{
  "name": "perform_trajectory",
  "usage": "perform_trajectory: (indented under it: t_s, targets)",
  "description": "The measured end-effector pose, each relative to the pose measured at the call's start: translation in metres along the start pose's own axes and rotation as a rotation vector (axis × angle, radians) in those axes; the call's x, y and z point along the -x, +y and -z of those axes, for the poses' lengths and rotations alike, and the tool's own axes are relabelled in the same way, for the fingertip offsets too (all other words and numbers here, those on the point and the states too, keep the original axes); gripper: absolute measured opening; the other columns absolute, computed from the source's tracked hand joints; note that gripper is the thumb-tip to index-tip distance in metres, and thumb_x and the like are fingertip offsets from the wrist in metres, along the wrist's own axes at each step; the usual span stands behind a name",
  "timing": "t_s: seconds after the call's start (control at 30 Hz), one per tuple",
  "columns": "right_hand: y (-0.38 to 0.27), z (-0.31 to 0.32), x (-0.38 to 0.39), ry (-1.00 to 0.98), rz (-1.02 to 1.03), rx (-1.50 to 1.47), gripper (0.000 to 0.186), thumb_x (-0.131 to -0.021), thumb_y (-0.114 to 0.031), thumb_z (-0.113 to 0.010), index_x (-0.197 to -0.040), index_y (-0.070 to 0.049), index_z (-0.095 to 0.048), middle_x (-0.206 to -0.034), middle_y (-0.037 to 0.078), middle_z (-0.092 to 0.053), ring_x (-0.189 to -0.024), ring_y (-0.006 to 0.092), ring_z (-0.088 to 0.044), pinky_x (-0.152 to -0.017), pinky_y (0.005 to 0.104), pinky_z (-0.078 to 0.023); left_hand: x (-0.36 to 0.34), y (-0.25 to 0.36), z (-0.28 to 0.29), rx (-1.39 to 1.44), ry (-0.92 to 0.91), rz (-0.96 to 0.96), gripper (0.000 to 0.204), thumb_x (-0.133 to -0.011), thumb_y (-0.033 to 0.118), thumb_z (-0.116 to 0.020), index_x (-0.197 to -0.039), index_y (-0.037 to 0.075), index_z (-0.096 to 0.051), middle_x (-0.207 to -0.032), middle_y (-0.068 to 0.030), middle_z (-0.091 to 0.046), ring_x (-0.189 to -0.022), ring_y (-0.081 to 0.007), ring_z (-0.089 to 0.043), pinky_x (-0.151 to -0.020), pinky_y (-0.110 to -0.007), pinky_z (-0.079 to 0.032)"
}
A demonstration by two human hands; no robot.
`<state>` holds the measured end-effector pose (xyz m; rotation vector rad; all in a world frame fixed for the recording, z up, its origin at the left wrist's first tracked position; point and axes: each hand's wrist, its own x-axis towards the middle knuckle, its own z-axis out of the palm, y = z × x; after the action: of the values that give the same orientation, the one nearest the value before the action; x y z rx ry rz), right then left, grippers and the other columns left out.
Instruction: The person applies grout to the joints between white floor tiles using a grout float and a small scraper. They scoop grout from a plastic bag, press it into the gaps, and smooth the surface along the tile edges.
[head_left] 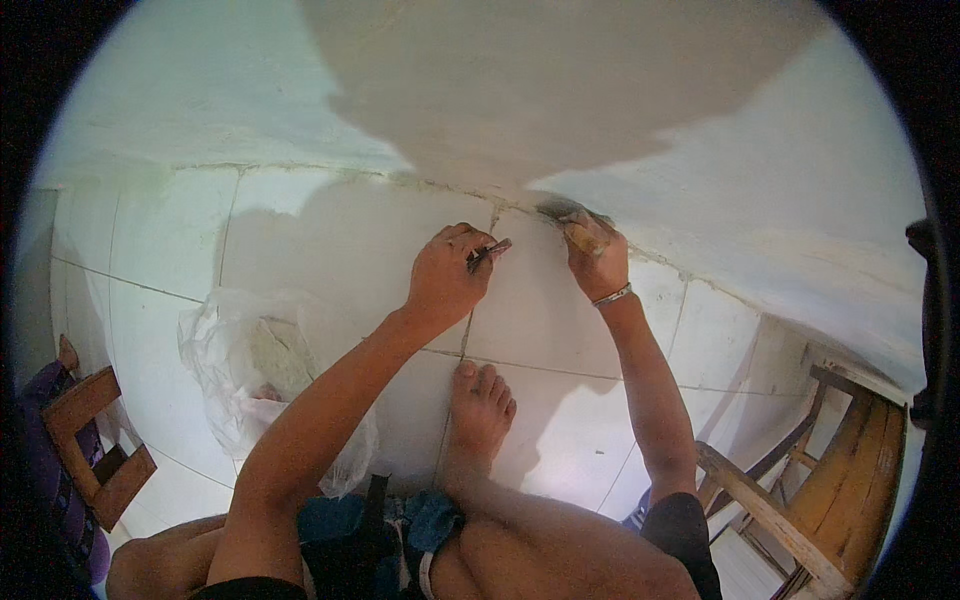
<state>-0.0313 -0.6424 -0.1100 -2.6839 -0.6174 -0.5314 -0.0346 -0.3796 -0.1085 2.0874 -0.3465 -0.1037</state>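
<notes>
At four o'clock stands a worn, brown wooden chair [850, 475]; at eight o'clock, an angular brown wooden frame [72, 450] overlaps a purple, rounded object [52, 492].

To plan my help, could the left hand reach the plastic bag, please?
Probably yes: nothing visible separates the left hand from the plastic bag, though that hand holds a small dark item.

Smooth tile [560, 325], matt wall [250, 100]
From here I see a crinkled plastic bag [222, 350] at eight o'clock, wooden furniture [855, 465] at four.
</notes>
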Motion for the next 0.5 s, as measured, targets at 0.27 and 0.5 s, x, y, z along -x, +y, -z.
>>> perform_trajectory:
  t_s: [0.27,0.5]
  targets:
    - [-0.001,-0.01,0.005,-0.077,-0.158,-0.044,0.019,-0.085,-0.006,-0.072,-0.104,-0.007,-0.073,-0.099,0.015,-0.075,-0.084,0.0385,-0.071,-0.073,0.0465,-0.059,0.001,-0.006,-0.007,-0.007,0.008,-0.007,0.011,-0.091,0.014,-0.077,-0.096,0.004,-0.078,-0.094,-0.0141,-0.074,-0.083,-0.0316,-0.071,-0.077,-0.042,-0.057]
    - [-0.013,-0.017,-0.005,-0.004,-0.15,-0.022,0.011,-0.084,0.0,-0.074,-0.094,-0.006,-0.075,-0.097,0.011,-0.075,-0.08,0.036,-0.072,-0.069,0.042,-0.06,0.002,-0.001,-0.008,0.037,-0.022,0.008,0.018,-0.084,0.006,-0.073,-0.102,0.003,-0.076,-0.099,-0.0147,-0.072,-0.095,-0.0344,-0.07,-0.085,-0.044,-0.057]
